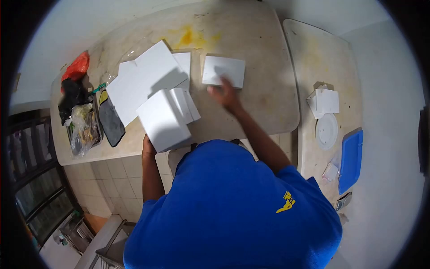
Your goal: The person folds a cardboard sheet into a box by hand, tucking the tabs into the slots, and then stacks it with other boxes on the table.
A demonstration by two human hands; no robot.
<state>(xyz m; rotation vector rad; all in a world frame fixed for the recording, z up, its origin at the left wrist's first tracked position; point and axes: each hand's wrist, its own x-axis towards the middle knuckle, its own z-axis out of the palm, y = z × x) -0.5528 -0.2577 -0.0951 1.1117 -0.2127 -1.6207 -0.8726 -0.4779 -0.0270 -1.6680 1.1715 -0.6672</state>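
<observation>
My left hand (149, 146) grips the lower left side of a white cardboard box (162, 117), held tilted at the table's near edge, with most of the fingers hidden behind it. White folded flaps (184, 104) show at the box's right side. My right hand (227, 96) is open and slightly blurred, its fingers apart, just below a smaller closed white box (224, 68) that lies flat; one fingertip overlaps its lower edge in this view. Flat white cardboard sheets (142, 77) lie overlapping beyond the held box.
On the stained table (264, 49), a red bag (77, 66), a black bag (71, 96), a plastic-covered tray (85, 130) and a dark pouch (110, 120) sit at left. The right-hand table holds an open white box (326, 101), a white lid (326, 131) and a blue tray (350, 160).
</observation>
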